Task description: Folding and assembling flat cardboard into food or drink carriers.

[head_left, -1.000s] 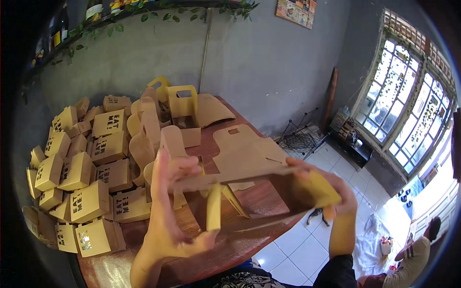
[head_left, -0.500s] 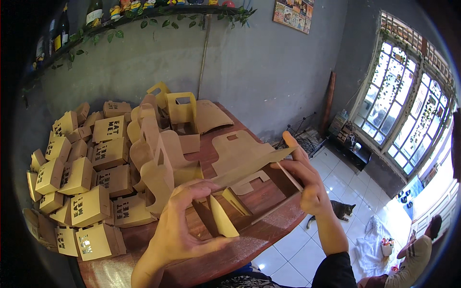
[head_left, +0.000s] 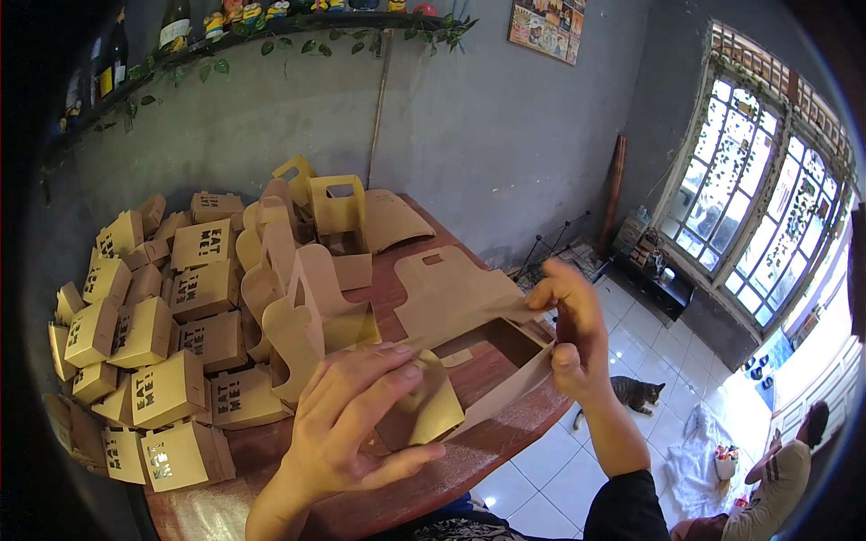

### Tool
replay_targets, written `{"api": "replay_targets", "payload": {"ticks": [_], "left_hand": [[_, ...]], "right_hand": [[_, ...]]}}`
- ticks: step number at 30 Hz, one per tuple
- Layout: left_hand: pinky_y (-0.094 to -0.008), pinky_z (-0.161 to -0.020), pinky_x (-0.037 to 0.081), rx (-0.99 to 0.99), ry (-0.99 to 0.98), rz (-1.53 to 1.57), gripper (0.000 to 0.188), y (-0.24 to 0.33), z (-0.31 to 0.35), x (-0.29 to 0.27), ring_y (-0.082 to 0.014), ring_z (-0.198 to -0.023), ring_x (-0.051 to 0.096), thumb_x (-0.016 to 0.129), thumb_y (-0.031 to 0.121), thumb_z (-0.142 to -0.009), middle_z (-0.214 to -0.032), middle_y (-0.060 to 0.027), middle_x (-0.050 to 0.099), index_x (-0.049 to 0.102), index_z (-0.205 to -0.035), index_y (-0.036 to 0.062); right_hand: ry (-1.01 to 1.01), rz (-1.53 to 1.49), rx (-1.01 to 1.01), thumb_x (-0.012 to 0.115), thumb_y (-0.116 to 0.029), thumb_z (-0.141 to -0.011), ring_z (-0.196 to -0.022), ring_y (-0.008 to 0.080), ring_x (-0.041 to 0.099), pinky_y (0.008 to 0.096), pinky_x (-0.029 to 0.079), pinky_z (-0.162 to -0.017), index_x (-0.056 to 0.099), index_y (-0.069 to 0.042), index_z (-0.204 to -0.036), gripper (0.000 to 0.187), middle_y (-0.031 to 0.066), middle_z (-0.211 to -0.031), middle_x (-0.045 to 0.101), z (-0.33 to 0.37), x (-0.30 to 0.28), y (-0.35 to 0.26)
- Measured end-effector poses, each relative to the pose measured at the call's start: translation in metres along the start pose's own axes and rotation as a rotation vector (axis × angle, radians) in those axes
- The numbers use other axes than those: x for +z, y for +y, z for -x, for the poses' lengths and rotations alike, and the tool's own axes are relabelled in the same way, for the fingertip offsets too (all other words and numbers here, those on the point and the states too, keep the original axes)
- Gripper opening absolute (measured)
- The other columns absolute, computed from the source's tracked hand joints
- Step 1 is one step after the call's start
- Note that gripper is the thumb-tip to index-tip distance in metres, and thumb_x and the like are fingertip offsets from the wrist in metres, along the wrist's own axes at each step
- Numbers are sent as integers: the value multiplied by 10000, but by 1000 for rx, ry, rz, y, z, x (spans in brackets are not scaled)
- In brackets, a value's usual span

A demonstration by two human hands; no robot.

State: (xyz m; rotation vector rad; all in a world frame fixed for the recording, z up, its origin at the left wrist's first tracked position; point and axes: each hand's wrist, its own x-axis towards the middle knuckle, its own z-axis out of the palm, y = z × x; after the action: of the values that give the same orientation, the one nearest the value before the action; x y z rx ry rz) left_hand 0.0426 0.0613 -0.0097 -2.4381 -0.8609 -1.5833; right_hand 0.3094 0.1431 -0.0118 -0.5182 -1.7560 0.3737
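Both my hands hold a brown cardboard box (head_left: 501, 401), partly folded and open through the middle, above the front of the wooden table. My left hand (head_left: 347, 419) closes around its left end, fingers pressed over a folded flap (head_left: 433, 406) and thumb below. At the right end, my right hand (head_left: 577, 347) pinches the box's corner between thumb and bent fingers. Behind the box lies a flat cardboard blank (head_left: 451, 288) with a small slot. To the left stand several part-folded carton pieces (head_left: 293, 352) with curved edges.
Several small closed cardboard boxes (head_left: 171, 388) are heaped on the table's (head_left: 352, 509) left side. Handled cartons (head_left: 338, 212) stand at the back by the grey wall. On the tiled floor to the right are a cat (head_left: 638, 393) and another person (head_left: 776, 478).
My left fingers have come over the left end, and its upright flap is now folded down inward. My right fingers have curled lower at the right end.
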Motion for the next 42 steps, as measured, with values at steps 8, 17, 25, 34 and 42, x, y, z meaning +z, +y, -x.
{"api": "replay_targets", "payload": {"ticks": [8, 17, 25, 34, 42], "left_hand": [[-401, -859, 513, -169, 16, 65, 642, 6, -1, -5, -311, -1007, 644, 922, 301, -613, -1074, -148, 669, 636, -1092, -18], [-366, -835, 519, -199, 70, 51, 484, 5, 0, -6, -289, -960, 647, 914, 235, -628, -993, -117, 671, 668, -975, 5], [-379, -813, 493, -111, 2, 84, 455, 1, -1, -7, -277, -950, 646, 907, 258, -631, -988, -94, 677, 679, -952, 29], [-401, -803, 471, -86, -135, 73, 371, 1, -3, -10, -263, -944, 644, 866, 351, -669, -982, -49, 675, 702, -891, 104], [-412, -725, 449, -101, -104, 75, 464, -5, 2, -8, -287, -885, 624, 910, 441, -567, -944, -51, 656, 696, -798, 100]], "right_hand": [[-303, -82, 30, 564, -650, -882, -970, 226, 576, 347, 447, -836, 720, -7, -1057, 685, 109, -992, 623, -8, -15, -4], [-575, -260, 2, 607, -544, -881, -1210, 376, 512, 498, 327, -1057, 704, 42, -1118, 639, 222, -1242, 622, -10, -26, 11], [-597, -569, 26, 714, -287, -813, -1335, 441, 417, 569, 240, -1117, 689, 51, -1156, 483, 247, -1294, 588, -10, -28, 30], [-548, -662, 269, 797, -237, -765, -1234, 334, 502, 465, 322, -1081, 646, 40, -1214, 549, 206, -1234, 631, -11, -31, 28], [-817, -485, 189, 802, -356, -786, -1242, 387, 477, 500, 297, -1065, 699, 17, -1123, 513, 231, -1297, 580, -36, -31, 26]]}}
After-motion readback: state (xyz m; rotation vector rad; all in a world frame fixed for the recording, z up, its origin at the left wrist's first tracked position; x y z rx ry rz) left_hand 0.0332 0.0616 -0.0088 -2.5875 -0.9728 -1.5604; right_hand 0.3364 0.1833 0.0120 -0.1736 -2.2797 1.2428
